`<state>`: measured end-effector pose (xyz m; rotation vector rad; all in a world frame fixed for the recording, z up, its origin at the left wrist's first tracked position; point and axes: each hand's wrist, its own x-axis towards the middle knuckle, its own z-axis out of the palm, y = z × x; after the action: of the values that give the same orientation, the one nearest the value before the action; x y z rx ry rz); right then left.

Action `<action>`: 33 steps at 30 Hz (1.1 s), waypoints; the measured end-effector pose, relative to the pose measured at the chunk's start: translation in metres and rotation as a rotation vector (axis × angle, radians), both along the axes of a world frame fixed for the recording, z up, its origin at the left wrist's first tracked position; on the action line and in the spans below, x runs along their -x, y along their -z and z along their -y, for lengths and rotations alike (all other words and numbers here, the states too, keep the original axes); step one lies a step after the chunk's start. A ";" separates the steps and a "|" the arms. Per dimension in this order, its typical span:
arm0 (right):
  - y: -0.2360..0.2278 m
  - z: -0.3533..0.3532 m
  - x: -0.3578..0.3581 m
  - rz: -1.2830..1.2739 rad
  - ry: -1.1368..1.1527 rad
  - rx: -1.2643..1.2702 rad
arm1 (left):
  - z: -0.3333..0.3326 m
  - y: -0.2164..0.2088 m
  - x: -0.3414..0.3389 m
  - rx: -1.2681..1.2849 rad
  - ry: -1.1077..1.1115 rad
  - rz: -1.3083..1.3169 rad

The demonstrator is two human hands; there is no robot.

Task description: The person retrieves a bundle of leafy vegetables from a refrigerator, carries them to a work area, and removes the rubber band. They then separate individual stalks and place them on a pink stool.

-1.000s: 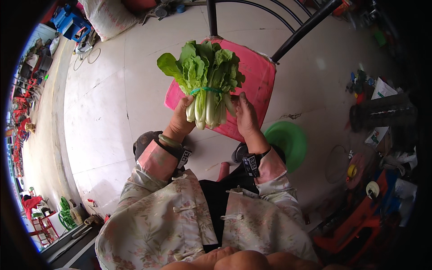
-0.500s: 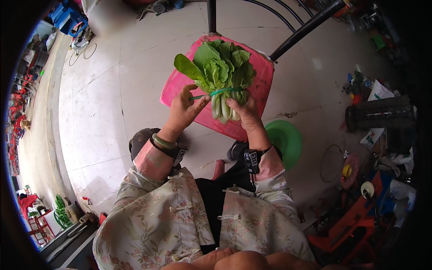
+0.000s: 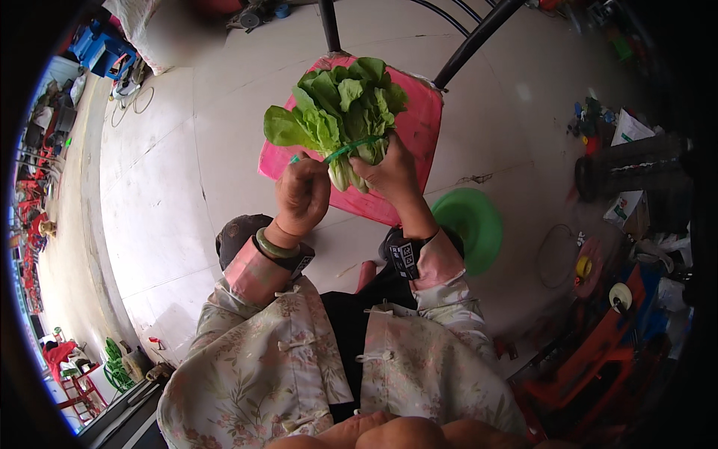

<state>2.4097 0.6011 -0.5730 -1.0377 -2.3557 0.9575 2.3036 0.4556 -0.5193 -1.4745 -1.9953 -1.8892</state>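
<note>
A bunch of leafy greens with pale stems lies over the red seat of a chair, its leaves pointing away from me. Round its stems runs a green tie, pulled taut toward the left. My left hand is closed on the tie's loose end, just left of the stems; a bit of green pokes out above the fingers. My right hand grips the bunch from the right at the tie, thumb across the stems. Part of the stems is hidden behind that hand.
A green basin stands on the floor to the right of the chair. Black metal chair bars rise at the far side. Tools and mixed goods crowd the right, with an orange metal frame among them. A blue stool is at far left.
My left hand has closed into a fist and drawn the tie down and left. The bunch has tilted, its leaves leaning left, and my right hand has moved higher around it.
</note>
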 end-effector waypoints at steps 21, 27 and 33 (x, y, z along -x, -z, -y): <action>0.011 -0.027 -0.013 -0.470 0.250 0.334 | 0.006 -0.045 -0.037 0.769 0.583 0.974; 0.010 -0.024 -0.016 -0.764 0.135 0.496 | 0.002 -0.018 -0.026 0.565 0.233 0.985; -0.005 -0.030 -0.032 -0.923 0.040 0.656 | 0.003 0.010 -0.015 0.569 0.159 0.935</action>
<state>2.4414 0.6307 -0.5682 -0.6002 -1.2773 1.7714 2.3190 0.4525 -0.5294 -0.8413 -3.0845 -2.5189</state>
